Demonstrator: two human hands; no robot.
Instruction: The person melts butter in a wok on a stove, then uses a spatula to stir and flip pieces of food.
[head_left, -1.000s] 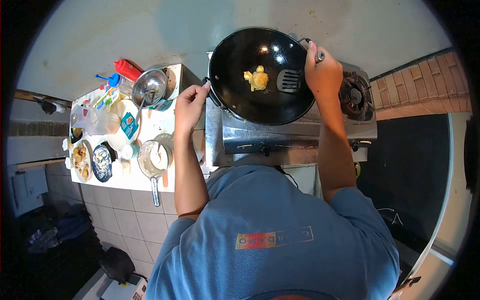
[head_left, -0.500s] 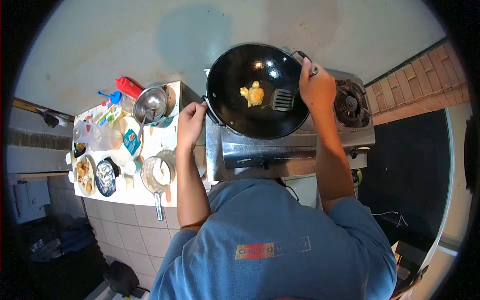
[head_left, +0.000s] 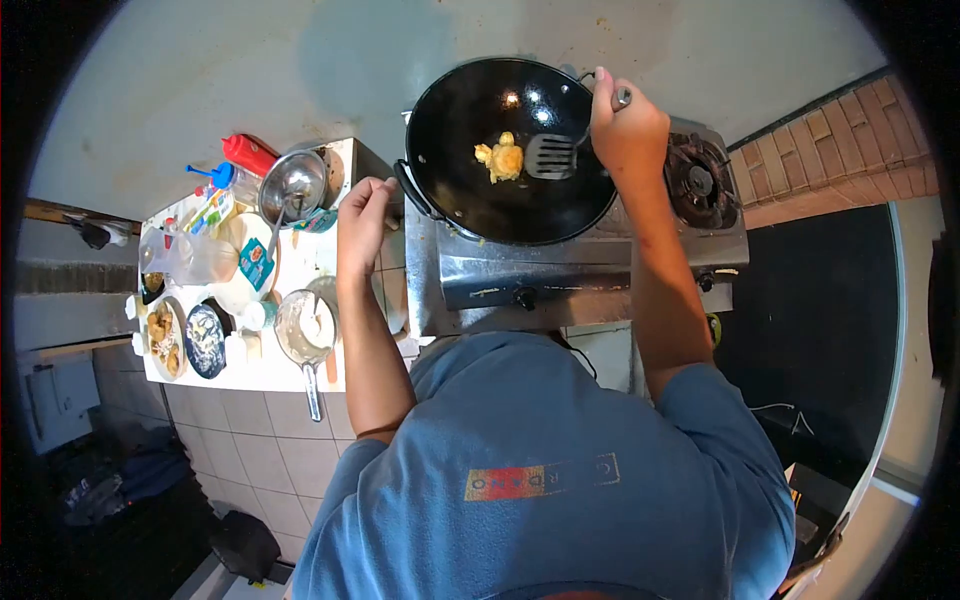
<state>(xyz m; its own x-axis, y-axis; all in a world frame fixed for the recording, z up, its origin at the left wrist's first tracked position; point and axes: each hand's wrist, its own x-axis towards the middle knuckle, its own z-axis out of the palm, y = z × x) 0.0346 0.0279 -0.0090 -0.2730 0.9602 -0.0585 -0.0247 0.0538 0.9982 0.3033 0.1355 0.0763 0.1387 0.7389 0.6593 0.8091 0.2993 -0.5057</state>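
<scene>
A black wok (head_left: pixel 455 205) sits on a steel gas stove (head_left: pixel 560 275). A small yellow lump of fried food (head_left: pixel 500 158) lies in the wok's middle. My right hand (head_left: pixel 628 130) grips the handle of a slotted spatula (head_left: pixel 550 155), whose blade rests just right of the food. My left hand (head_left: pixel 362 222) hovers with curled fingers over the counter edge, just left of the wok's side handle (head_left: pixel 410 188), and holds nothing.
The stove's second burner (head_left: pixel 695 180) is bare, at the right. On the white counter (head_left: pixel 285 370) to the left stand a red bottle (head_left: pixel 245 152), a metal bowl (head_left: pixel 295 185), a saucepan of pale batter (head_left: pixel 305 325) and plates of food (head_left: pixel 165 335).
My right hand has pushed the spatula left, up to the food. My left hand has drawn back left from the wok's handle.
</scene>
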